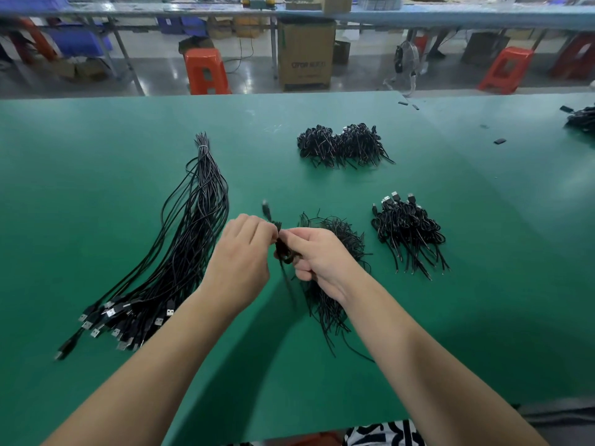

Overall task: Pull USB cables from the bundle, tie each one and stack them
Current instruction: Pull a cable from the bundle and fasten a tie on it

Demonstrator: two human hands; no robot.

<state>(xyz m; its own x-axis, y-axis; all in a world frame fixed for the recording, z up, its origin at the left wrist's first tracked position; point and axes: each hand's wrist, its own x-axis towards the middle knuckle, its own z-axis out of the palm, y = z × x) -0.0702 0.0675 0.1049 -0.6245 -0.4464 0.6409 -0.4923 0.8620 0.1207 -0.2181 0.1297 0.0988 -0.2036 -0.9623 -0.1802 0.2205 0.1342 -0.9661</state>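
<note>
USB cable (283,249), black and coiled into a small loop, sits between my two hands, lifted just above the middle of the table. My right hand (317,257) has its fingers curled round the coil, pinching it at the top. My left hand (243,255) meets it there, fingertips pinched on the same cable; a blurred plug end pokes up just beyond the knuckles and a loose tail hangs down toward the table.

Just beyond and beneath my right hand lies a heap of thin black ties (335,252), spreading toward me. To the right of it is a stack of tied cables (407,231), silver plugs pointing away. Farther back, near the table's centre, lies a second, larger pile of tied cables (343,144). To my left the untied bundle (180,252) fans out, bound at its far tip, plugs scattered at the near end.

All of this rests on a green table (96,162), matte and lightly scuffed, with a few small black scraps toward the right. Beyond its far edge, a grey glossy floor holds an orange stool (206,70), a cardboard box (306,54), another stool (504,74) and long workbenches.
</note>
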